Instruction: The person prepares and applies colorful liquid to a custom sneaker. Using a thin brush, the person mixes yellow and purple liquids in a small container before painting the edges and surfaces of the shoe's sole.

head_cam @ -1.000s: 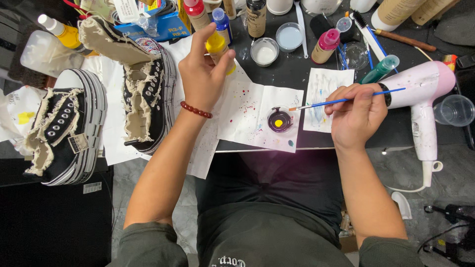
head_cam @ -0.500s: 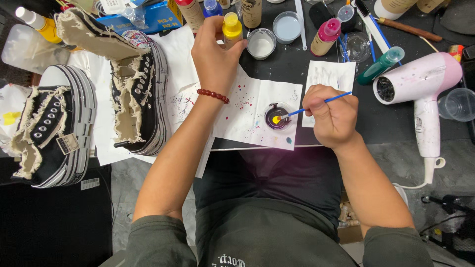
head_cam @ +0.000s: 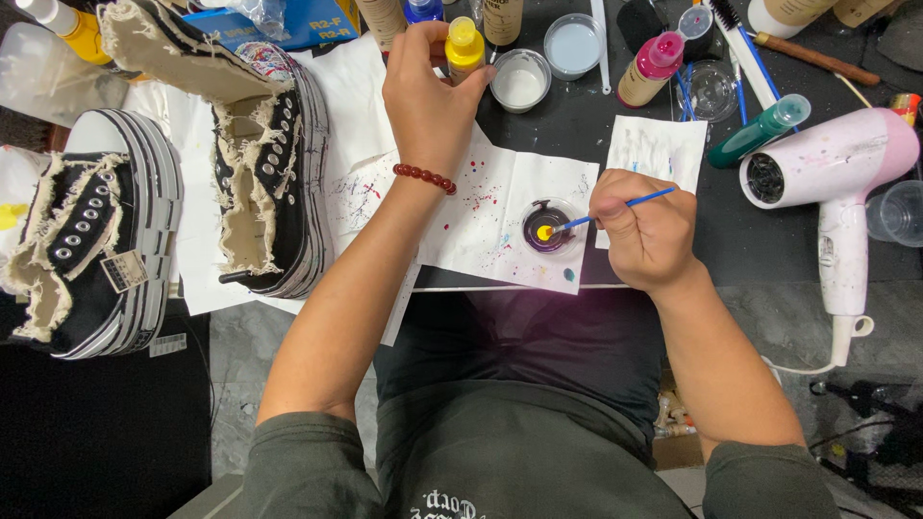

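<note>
A dark worktable (head_cam: pixel 769 231) crowded with paint pots and spattered paper (head_cam: pixel 481 216) lies under both hands. The right hand's (head_cam: pixel 642 231) fingers pinch a thin blue brush (head_cam: pixel 615 208), whose tip has come down in the last second from hovering over the table into the yellow blob in the small dish (head_cam: pixel 548 229) on the paper, so the brush looks to be loading colour. The left hand (head_cam: pixel 426 91) has moved up the table and curls around the yellow bottle (head_cam: pixel 464 46) among the other bottles, with 2 frayed black shoes (head_cam: pixel 274 163) lying to the left.
</note>
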